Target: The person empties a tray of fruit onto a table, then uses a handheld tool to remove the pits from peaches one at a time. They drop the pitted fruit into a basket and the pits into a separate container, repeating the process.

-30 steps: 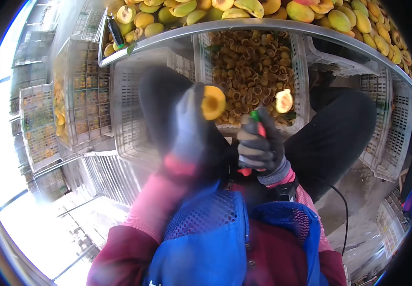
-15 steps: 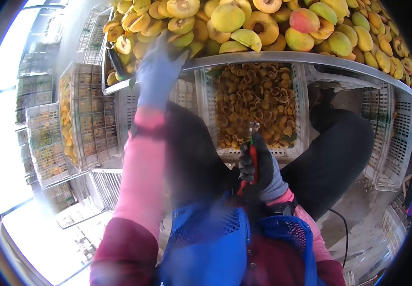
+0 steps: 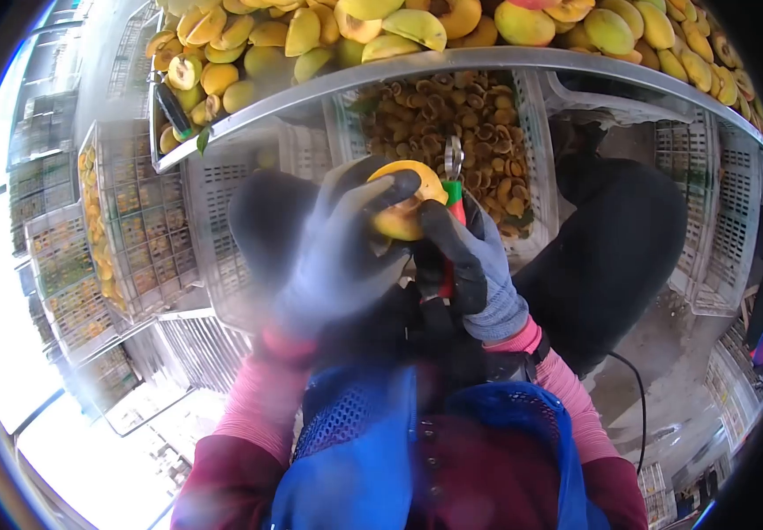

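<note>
My left hand (image 3: 337, 243), in a grey-blue glove with dark fingers and partly blurred, is closed on a yellow peach half (image 3: 409, 181) above my lap. In my gloved right hand (image 3: 478, 265) is a pitting tool (image 3: 453, 188) with a red and green handle. Its metal loop end points up and away from me. The right thumb and fingertips reach the right edge of the peach half. Behind both hands, a white plastic crate (image 3: 536, 159) holds many brown, cup-shaped fruit scraps (image 3: 487, 115).
A metal-edged tray (image 3: 452, 60) heaped with peaches and peach halves (image 3: 302, 35) spans the front. At its left corner lies a black-handled tool (image 3: 172, 108). Stacked crates (image 3: 147, 212) stand left, more crates (image 3: 726, 212) right. A black cable (image 3: 639, 406) hangs at right.
My left hand has come back from the fruit heap to my lap, now with a peach half in it. My right hand has risen slightly with the pitting tool to meet it.
</note>
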Available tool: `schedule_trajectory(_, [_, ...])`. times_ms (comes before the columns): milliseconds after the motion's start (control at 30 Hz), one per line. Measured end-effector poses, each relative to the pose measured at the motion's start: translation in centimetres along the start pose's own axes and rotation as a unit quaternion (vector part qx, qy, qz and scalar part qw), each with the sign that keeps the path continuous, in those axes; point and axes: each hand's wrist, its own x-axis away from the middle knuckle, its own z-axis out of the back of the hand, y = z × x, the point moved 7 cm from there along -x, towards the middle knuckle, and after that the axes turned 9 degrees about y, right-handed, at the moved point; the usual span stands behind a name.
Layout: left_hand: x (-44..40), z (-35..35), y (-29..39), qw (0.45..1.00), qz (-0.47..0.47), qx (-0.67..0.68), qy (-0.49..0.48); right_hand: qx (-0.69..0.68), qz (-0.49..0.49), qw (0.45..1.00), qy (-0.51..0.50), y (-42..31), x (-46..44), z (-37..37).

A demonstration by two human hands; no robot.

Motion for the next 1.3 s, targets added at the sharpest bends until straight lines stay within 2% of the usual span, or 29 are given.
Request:
schedule_trajectory(33, [0.8, -0.4, -0.5, 0.990, 0.085, 0.110, 0.011, -0.012, 0.038, 0.999, 0.014, -0.1, -0.3, 0.4])
schedule_trajectory(67, [1.6, -0.8, -0.9, 0.960, 0.167, 0.220, 0.039, -0.007, 0.033, 0.999, -0.007, -0.1, -0.1, 0.4])
schedule_trajectory(133, [3.0, -2.0, -1.6, 0.836, 0.320, 0.431, 0.110, 0.005, 0.022, 0.998, -0.055, -0.2, 0.4, 0.5])
schedule_trajectory(200, [3.4, -3.1, -2.2, 0.872, 0.333, 0.342, 0.110, -0.012, 0.079, 0.995, -0.057, -0.5, 0.6, -0.3])
schedule_trajectory(233, [3.9, -3.2, -2.6, 0.866, 0.369, 0.319, 0.108, -0.020, 0.108, 0.992, -0.057, -0.8, 0.8, -0.5])
schedule_trajectory(267, [4.3, -3.2, -2.9, 0.859, 0.405, 0.296, 0.106, 0.168, 0.246, 0.954, -0.020, -1.6, 1.1, 0.1])
schedule_trajectory(300, [4.5, -3.2, -3.0, 0.851, 0.415, 0.295, 0.130, 0.346, 0.371, 0.861, 0.018, -2.0, 1.5, 0.2])
schedule_trajectory(400, [4.7, -3.4, -2.6, 0.833, 0.433, 0.291, 0.184, 0.434, 0.470, 0.768, 0.036, -1.7, 4.5, -0.3])
schedule_trajectory(467, [4.6, -3.4, -1.7, 0.833, 0.427, 0.291, 0.199, 0.531, 0.495, 0.687, 0.037, -1.3, 5.9, -0.9])
schedule_trajectory(500, [4.5, -3.4, -1.3, 0.833, 0.424, 0.290, 0.206, 0.582, 0.597, 0.548, 0.064, -1.3, 7.1, -1.8])
schedule_trajectory(600, [4.6, -3.0, -0.7, 0.845, 0.403, 0.271, 0.224, 0.461, 0.431, 0.772, 0.073, -1.4, 5.8, -0.5])
schedule_trajectory(667, [4.8, -2.9, -0.8, 0.869, 0.374, 0.235, 0.225, 0.472, 0.464, 0.746, 0.069, -1.0, 5.9, -0.3])
schedule_trajectory(767, [4.6, -3.1, 0.1, 0.845, 0.380, 0.287, 0.243, 0.509, 0.517, 0.683, 0.080, -1.1, 6.7, -0.5])
schedule_trajectory(833, [5.1, -3.5, -0.6, 0.842, 0.369, 0.297, 0.258, 0.512, 0.519, 0.680, 0.080, -1.6, 6.9, -0.7])
schedule_trajectory(900, [5.0, -3.5, -0.6, 0.843, 0.376, 0.295, 0.248, 0.486, 0.484, 0.725, 0.066, -1.9, 6.5, -0.6])
schedule_trajectory(1000, [5.3, -3.5, -0.5, 0.839, 0.407, 0.289, 0.215, 0.483, 0.498, 0.717, 0.072, -0.9, 6.4, 0.2])
schedule_trajectory(1067, [5.8, -4.0, -1.2, 0.829, 0.411, 0.310, 0.218, 0.545, 0.515, 0.660, 0.050, 0.0, 6.7, 0.0])
schedule_trajectory(1133, [5.5, -4.1, -0.7, 0.820, 0.413, 0.324, 0.228, 0.548, 0.506, 0.664, 0.048, 0.1, 6.7, 0.1])
schedule_trajectory(1167, [5.4, -4.2, -0.5, 0.815, 0.415, 0.331, 0.234, 0.521, 0.487, 0.698, 0.057, -0.2, 6.7, 0.1])
schedule_trajectory(1267, [4.7, -3.8, -0.1, 0.857, 0.324, 0.288, 0.279, 0.469, 0.464, 0.749, 0.057, 0.0, 6.2, 0.7])
schedule_trajectory(1300, [5.0, -4.0, -0.6, 0.859, 0.336, 0.284, 0.261, 0.457, 0.460, 0.759, 0.052, 0.3, 6.1, 0.9])
